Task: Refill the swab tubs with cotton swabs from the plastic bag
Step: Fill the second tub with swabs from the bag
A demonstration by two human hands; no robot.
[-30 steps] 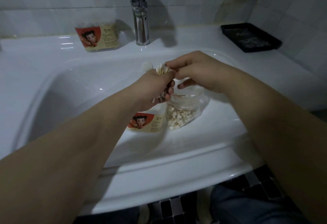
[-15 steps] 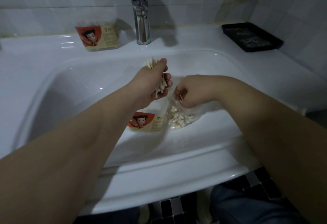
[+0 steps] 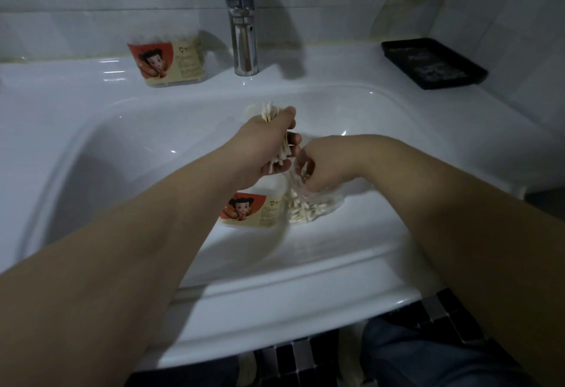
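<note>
Left hand: your left hand (image 3: 269,145) clenches a bunch of swabs (image 3: 269,111) in front of the tap (image 3: 243,35), heads poking out above your fist.
Right hand: in front of the tap and a little right, fingers curled inside the bag (image 3: 308,206); you cannot tell whether they grasp swabs.
Bag: in front of the tap, in the sink (image 3: 122,129), holding swabs.
Near tub (image 3: 253,209): in front of the tap, touching the bag.
Far tub (image 3: 171,62): just left of the tap.
Tray (image 3: 434,62): well right of the tap.
</note>
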